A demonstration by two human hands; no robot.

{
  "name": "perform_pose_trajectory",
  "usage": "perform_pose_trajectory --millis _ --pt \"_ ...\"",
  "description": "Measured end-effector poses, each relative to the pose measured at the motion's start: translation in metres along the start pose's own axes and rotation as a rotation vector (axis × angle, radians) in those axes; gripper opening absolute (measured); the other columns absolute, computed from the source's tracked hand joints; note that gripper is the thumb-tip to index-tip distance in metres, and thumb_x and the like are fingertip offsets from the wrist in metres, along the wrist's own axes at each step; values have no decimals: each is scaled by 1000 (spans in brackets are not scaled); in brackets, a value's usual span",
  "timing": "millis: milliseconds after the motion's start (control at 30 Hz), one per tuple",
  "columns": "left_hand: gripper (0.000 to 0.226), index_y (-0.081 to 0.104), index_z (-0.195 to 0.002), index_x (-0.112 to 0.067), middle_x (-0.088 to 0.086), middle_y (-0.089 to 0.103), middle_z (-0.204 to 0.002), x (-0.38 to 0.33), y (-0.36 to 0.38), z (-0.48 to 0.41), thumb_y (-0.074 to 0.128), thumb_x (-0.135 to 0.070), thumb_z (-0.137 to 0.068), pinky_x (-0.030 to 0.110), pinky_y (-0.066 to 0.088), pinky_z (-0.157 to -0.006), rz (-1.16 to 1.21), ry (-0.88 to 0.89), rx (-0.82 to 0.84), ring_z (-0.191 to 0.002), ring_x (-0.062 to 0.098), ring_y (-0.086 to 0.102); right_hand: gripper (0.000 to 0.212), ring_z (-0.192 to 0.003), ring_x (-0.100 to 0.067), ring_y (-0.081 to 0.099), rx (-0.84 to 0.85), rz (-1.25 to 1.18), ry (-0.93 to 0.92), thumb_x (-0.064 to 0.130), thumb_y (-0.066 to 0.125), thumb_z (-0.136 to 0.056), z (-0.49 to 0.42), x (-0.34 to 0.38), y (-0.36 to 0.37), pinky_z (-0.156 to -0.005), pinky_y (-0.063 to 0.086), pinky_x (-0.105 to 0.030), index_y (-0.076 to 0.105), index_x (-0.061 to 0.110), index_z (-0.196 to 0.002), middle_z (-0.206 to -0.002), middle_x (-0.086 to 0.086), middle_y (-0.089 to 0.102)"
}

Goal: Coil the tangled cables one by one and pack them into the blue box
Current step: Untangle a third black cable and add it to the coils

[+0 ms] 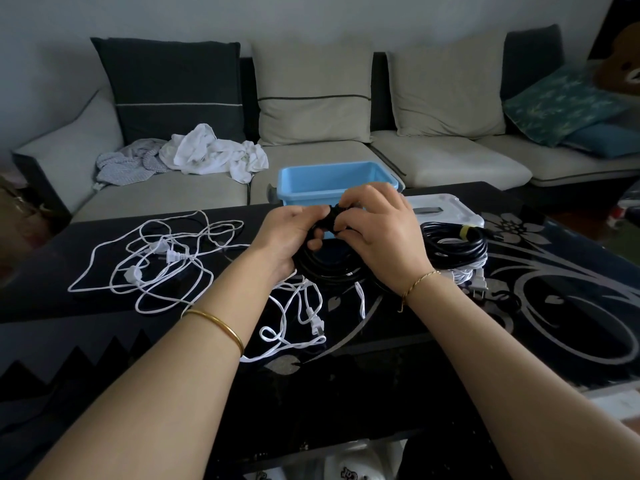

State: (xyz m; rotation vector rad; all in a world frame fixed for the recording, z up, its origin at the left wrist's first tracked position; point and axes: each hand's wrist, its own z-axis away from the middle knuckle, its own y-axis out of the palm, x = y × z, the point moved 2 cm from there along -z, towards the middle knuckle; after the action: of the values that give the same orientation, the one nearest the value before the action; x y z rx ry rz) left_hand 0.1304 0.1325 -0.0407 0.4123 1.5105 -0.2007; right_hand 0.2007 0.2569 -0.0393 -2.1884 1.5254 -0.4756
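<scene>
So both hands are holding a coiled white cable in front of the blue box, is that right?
Not quite. The head view shows the coiled cable is black, not white; the left hand and right hand do hold it in front of the blue box.

Dim, cool, even indoor light, with only soft shadows. The glossy black table [381, 393] shows a pale sheen along its far edge and right side. Wide-angle distortion bends the sofa [450, 157] and the table edges. The frame's corners look dark and smeared, while the centre is sharp.
</scene>
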Motion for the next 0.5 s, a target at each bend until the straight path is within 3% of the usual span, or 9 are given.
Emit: perform_pose_trajectory --millis 100,200,267,367,500 --pt "33 54 -56 -9 8 45 -59 -1 5 3 60 -5 -88 16 31 -37 -72 62 -6 -46 12 36 8 -90 -19 51 -39 21 -80 12 64 -80 -4 5 2 -72 42 -34 68 14 -73 -82 1 63" --pt "38 60 -49 -15 11 50 -64 2 7 6 64 -7 -85 17 32 -37 -81 81 6 -48 13 38 5 -83 -20 55 -42 -41 -38 8 67 -75 -5 1 0 -68 44 -30 70 12 -75 -82 -1 63" --pt "29 63 -59 -12 12 53 -67 2 10 8 64 -8 -87 16 33 -37 -46 84 36 -49 11 40 6 -84 -19 54 -17 -133 67 8 66 -74 -5 -3 -2 -70 42 -26 70 11 -78 -84 -1 63" --pt "14 61 -77 -6 10 57 -67 1 16 11 58 -4 -91 16 33 -37 43 74 59 -50 11 43 4 -84 -20 57 6 -318 247 7 68 -74 -4 -7 -3 -75 47 -32 70 9 -77 -85 0 60" --pt "17 59 -76 -7 8 57 -64 -1 19 13 56 -1 -92 17 33 -37 31 73 41 -48 11 44 7 -79 -10 56 -27 -483 407 2 73 -71 -4 -8 -4 -75 49 -28 67 4 -73 -80 5 55"
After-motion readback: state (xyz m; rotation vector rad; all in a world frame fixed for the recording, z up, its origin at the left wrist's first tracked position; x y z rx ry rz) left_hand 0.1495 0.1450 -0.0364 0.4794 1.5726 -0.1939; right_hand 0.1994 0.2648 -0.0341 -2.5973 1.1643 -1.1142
